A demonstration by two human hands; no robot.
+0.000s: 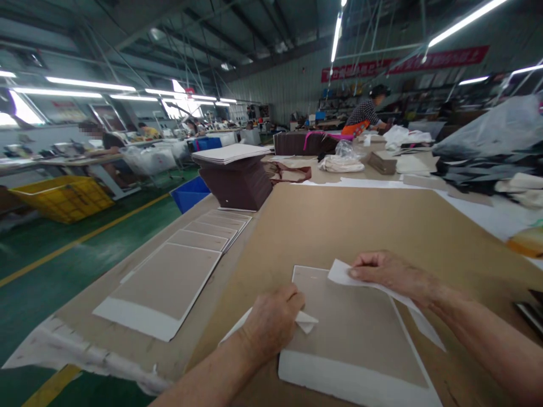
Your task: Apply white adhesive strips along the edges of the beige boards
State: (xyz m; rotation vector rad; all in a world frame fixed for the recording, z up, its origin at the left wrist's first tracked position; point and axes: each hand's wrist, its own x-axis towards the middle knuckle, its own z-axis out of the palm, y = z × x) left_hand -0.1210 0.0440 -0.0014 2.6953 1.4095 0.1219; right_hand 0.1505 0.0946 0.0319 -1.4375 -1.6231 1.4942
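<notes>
A flat beige panel (352, 322) with white edges and a wide white band at its near end lies on the brown board in front of me. My left hand (271, 316) is closed on a strip of white paper (306, 322) at the panel's left edge. Pinched in my right hand (386, 274) is another white paper strip (339, 272); it trails down to the right, over the panel's right edge. My left fingertips are partly hidden from view.
Similar panels (165, 282) overlap in a row on the left. Behind them stands a tall dark stack (237, 181) topped with pale sheets (231, 154). A brown board (352, 220) covers the table. Farther back, a person (362, 116) bends over cluttered materials. A yellow bin (63, 198) stands on the floor.
</notes>
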